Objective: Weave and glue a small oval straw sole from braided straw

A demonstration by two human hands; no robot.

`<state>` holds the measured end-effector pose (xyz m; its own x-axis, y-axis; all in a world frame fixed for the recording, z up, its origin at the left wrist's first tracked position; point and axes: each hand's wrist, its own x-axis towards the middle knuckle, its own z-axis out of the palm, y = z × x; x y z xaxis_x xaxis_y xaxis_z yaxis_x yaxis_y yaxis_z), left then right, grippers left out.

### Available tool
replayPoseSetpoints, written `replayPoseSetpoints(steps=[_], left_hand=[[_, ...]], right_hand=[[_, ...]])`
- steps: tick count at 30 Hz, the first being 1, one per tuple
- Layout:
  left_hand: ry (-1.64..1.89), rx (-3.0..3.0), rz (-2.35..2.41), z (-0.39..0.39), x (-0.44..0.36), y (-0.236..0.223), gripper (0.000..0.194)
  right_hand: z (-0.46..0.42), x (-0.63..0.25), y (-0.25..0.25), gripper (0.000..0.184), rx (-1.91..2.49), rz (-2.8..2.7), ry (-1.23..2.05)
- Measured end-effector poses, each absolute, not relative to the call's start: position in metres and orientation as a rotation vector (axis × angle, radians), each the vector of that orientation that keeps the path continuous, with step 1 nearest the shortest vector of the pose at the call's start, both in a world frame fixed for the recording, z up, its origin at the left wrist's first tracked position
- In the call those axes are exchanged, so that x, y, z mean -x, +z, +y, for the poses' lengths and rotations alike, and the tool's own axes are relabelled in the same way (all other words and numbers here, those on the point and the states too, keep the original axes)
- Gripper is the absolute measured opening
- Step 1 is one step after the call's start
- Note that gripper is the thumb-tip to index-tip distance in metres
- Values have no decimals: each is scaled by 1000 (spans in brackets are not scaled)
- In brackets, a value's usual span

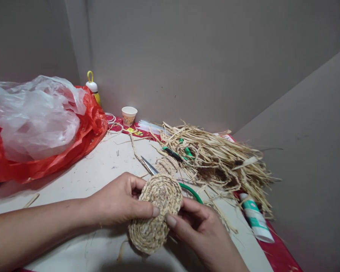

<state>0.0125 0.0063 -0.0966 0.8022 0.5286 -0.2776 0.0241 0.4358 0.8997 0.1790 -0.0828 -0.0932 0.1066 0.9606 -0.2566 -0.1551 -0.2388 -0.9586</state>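
An oval coil of braided straw [154, 234] is held tilted above the white board, its rows of braid wound closely together. My left hand [121, 200] grips it from the left, thumb pressed on its face and fingers behind. On the other side my right hand [195, 226] pinches the right edge, with the thumb near the middle of the oval. Just beyond the woven piece lie scissors [149, 165], blade tips pointing away to the left; a green handle loop [191, 192] shows to the right. A small round woven piece [167, 165] rests beside the blades.
A heap of dry straw [215, 151] covers the back right, with a black-and-green tool [172, 153] at its edge. A white-and-green tube [256, 217] lies at right. Red and clear plastic bags [93, 117] fill the left. A paper cup [129, 115] and yellow bottle [93, 87] stand behind.
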Motion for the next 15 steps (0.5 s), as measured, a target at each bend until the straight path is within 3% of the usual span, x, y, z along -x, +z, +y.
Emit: replayPoseSetpoints(steps=[15], left_hand=[[330,-1000,502,-4,-13,-95,11]], right_hand=[[-89,-178,-86,29,1349,-837,1489]])
